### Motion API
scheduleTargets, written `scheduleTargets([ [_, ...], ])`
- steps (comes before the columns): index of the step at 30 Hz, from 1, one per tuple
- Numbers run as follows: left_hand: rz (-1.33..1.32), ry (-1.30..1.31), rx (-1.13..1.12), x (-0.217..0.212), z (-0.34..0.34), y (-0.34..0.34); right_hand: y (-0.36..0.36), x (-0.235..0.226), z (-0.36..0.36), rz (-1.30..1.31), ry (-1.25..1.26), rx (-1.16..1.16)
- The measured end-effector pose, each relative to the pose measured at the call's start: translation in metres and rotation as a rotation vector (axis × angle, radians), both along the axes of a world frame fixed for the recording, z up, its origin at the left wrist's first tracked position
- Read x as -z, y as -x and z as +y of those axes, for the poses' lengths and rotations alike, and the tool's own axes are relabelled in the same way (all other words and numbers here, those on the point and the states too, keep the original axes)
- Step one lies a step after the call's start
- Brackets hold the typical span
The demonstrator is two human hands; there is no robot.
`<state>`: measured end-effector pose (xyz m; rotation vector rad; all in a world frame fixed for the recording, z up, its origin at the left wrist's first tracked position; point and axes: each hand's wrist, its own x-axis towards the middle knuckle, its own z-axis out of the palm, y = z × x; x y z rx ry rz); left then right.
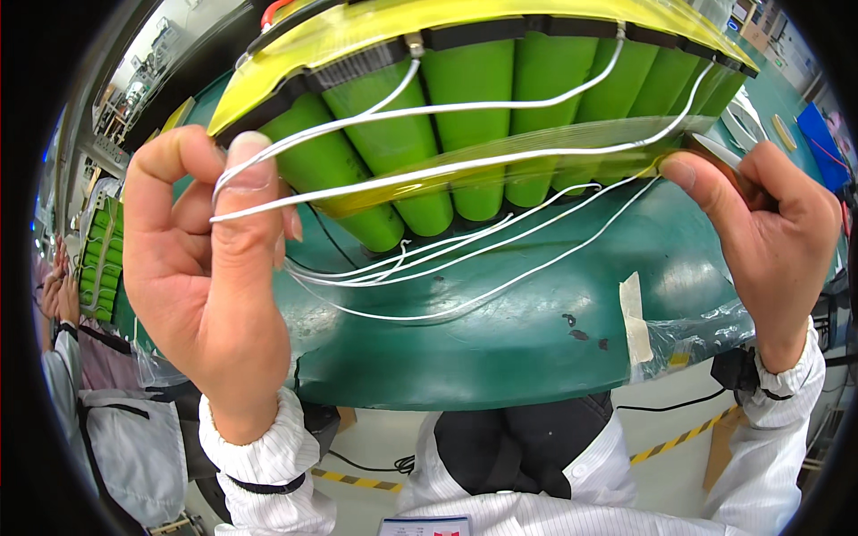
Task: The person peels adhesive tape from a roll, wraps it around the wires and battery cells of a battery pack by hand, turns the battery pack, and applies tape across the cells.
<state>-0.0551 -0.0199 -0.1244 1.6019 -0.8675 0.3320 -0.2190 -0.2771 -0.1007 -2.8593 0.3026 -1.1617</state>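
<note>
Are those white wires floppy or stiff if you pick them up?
The white wires are probably floppy, since they bend in loose curves. They look thin, so likely light. Pulling might tug back, because some ends seem attached to the green pack.

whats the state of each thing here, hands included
Left grip: closed, white wires looped over its thumb
White wires: upper ones fairly taut, lower ones slack
Right grip: closed at the right end of the yellow tape
Yellow tape: drawn across the green cells
Green cells: side by side
Clear plastic: crumpled
</note>
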Motion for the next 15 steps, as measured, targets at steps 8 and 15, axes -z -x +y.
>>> scheduleTargets([
  [8,-0.014,0.067,0.133,0.0047,0.0017,-0.0101,-0.0033,0.0069,-0.0023,-0.007,-0.059,0.011],
  [15,-0.017,0.027,0.149,0.0029,0.0059,-0.0111,-0.0059,0.0055,-0.002,-0.022,-0.013,0.006],
])
